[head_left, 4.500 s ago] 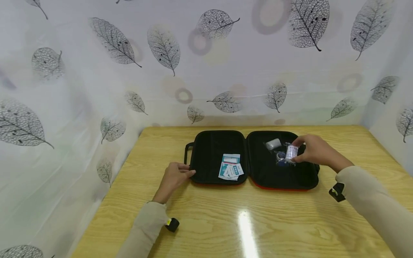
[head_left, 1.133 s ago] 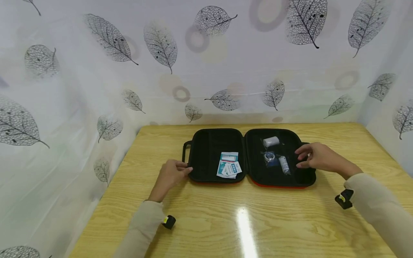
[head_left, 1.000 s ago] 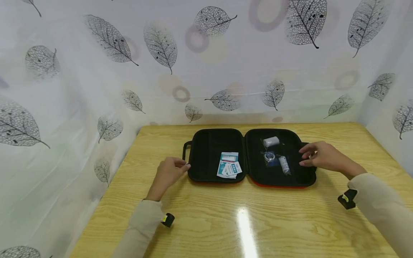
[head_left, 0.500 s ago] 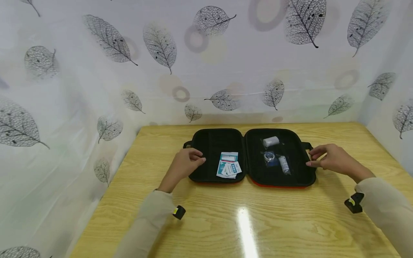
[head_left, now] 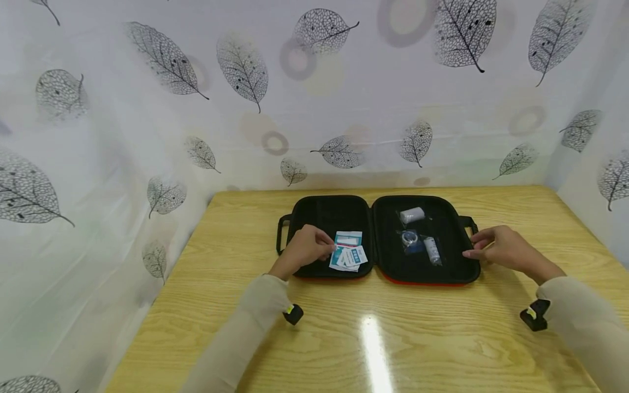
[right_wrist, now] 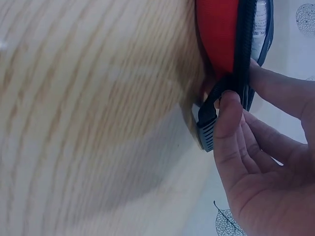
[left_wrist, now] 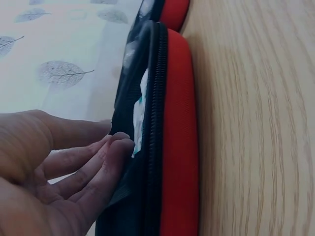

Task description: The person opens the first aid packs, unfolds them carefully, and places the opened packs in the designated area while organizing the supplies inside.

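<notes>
A black-lined, red-shelled zip case lies unfolded on the table. My left hand is over its left half, fingers bent, fingertips beside the white and teal paper packets. In the left wrist view those fingers come close to a packet, with nothing plainly held between them. At the right edge, my right hand pinches the case rim by its handle, thumb inside and a finger outside. The right half holds a white roll, a bagged ring-shaped item and a wrapped white cylinder.
The wooden table extends in front of the case, with a bright light reflection on it. A leaf-patterned sheet hangs behind and at the sides. A second carry handle sticks out at the case's left edge.
The right hand has set the wrapped cylinder down in the case and moved right to the rim. My left hand has left the case's left edge and moved right to the packets.
</notes>
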### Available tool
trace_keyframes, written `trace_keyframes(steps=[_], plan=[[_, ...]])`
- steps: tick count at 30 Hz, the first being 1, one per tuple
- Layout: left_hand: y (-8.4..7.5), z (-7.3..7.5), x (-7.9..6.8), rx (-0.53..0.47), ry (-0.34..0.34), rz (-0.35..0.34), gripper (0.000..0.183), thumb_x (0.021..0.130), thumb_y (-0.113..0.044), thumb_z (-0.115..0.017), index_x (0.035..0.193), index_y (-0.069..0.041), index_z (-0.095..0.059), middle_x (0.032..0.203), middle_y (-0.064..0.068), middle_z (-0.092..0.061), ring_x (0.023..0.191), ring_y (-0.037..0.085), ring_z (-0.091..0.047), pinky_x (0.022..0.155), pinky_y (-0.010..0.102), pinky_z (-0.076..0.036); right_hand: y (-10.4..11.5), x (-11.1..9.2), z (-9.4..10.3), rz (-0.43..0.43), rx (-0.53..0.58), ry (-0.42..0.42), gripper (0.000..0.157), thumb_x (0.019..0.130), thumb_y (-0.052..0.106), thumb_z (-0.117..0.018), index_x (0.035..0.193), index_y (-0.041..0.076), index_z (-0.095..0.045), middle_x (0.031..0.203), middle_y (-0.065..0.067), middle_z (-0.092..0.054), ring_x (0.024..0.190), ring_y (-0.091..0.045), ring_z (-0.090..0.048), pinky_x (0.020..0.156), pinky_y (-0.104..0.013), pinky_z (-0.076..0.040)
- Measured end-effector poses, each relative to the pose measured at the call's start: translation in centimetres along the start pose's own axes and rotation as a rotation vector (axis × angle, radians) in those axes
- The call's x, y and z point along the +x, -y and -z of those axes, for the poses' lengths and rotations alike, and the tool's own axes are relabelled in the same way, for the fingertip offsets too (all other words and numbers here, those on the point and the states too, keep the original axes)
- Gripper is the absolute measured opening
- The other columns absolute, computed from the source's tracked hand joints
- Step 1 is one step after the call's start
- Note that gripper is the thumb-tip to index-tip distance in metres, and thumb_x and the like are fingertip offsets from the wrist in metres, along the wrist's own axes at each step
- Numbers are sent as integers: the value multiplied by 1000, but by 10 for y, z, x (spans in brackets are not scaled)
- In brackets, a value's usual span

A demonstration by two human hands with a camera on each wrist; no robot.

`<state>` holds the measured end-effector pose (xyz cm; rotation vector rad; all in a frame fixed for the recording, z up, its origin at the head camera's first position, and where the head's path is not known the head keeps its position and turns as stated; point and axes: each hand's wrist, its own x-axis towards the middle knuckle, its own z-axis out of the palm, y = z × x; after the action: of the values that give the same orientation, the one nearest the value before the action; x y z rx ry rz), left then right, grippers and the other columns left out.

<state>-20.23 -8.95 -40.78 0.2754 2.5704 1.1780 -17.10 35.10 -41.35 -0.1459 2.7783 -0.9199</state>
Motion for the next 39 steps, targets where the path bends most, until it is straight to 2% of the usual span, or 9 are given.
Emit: trace_keyframes(steps=[7, 17, 26, 34, 39], plan=[[-2, -10, 9, -52, 41, 39, 9, 94, -13, -74, 91, -5, -78, 81, 3, -73, 71, 16, -70, 67, 32, -59, -2, 1, -2, -15, -4, -14, 71, 85, 35, -83, 121, -21, -59, 100, -21, -68, 88, -29, -65, 61, -32, -54], [-3, -17, 14, -39, 66, 68, 10, 94, -11, -74, 88, -3, -77, 81, 5, -72, 70, 17, -69, 67, 31, -59, -1, 0, -4, -10, -12, -21, 69, 86, 33, -83, 120, -22, -58, 99, -21, -69, 90, -33, -65, 63, -33, -53], [-2, -21, 19, -30, 75, 64, 12, 92, -12, -76, 84, -3, -77, 79, 5, -72, 68, 17, -68, 66, 31, -58, -2, 0, -4, -10, 8, -20, 68, 86, 32, -83, 121, -22, -58, 99, -22, -69, 89, -31, -65, 62, -32, -54], [-1, -22, 19, -44, 67, 57, 13, 92, -11, -75, 83, -2, -76, 79, 6, -72, 67, 18, -67, 64, 31, -57, -3, -1, -5, -2, 4, -20, 66, 88, 30, -81, 121, -22, -58, 101, -25, -69, 91, -34, -66, 62, -33, -54], [-3, -18, 18, -97, 85, 72, 12, 93, -11, -73, 87, -2, -77, 83, 6, -73, 71, 18, -67, 66, 31, -58, -3, -1, -5, -5, 6, -19, 66, 88, 30, -81, 121, -22, -58, 103, -28, -68, 90, -33, -66, 63, -33, -55]])
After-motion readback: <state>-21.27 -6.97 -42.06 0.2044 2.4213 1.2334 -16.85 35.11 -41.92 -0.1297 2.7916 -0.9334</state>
